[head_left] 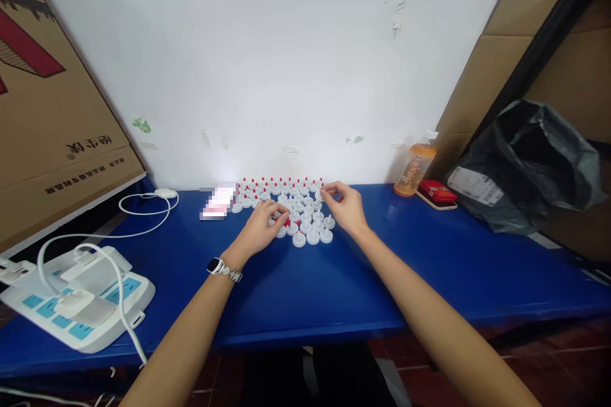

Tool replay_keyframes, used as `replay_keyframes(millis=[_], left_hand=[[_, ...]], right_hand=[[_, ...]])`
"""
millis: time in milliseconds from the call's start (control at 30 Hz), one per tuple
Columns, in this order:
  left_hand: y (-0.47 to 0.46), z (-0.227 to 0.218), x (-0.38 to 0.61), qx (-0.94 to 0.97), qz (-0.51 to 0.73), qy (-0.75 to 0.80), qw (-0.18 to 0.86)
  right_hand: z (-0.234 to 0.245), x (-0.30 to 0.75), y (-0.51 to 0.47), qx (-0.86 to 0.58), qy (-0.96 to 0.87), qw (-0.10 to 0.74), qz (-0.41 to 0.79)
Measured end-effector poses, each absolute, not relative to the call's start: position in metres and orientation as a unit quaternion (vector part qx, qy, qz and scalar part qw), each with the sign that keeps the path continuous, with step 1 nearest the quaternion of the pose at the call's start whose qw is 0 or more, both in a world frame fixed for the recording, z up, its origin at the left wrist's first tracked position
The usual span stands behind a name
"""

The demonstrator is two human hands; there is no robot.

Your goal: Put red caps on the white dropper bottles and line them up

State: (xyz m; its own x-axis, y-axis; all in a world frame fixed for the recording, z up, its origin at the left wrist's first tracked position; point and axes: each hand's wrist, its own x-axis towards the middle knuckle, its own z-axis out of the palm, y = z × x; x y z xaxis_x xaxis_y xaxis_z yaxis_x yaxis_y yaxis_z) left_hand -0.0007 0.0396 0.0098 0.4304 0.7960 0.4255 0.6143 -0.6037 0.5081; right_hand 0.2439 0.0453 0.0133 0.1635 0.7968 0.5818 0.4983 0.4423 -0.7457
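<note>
Many white round nozzle caps stand upright in a cluster on the blue table, each with a short spout. Those in the back and left rows carry small red tips. At the left of the cluster is my left hand, its thumb and fingers drawn together just above some loose red tips; what it pinches, if anything, is hidden. My right hand is at the cluster's back right, with thumb and forefinger closed at the edge of a white nozzle cap.
A blurred-out bright phone-like rectangle lies left of the caps. A white power strip with cables sits front left. At the right stand an orange drink bottle, a red box and a grey plastic bag. Cardboard leans at the left.
</note>
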Motion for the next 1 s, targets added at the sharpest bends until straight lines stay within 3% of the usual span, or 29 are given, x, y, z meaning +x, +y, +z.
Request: replay_keyframes(millis=[167, 600, 1000], left_hand=[[0.036, 0.011, 0.008, 0.836, 0.331, 0.412, 0.149], [0.03, 0.014, 0.025, 0.845, 0.346, 0.386, 0.132], [0.057, 0.026, 0.052, 0.847, 0.375, 0.369, 0.075]], right_hand=[[0.01, 0.267, 0.06, -0.555, -0.6, 0.558, 0.141], [-0.024, 0.271, 0.084, -0.593, -0.66, 0.44, 0.139], [-0.019, 0.275, 0.108, -0.671, -0.578, 0.456, 0.092]])
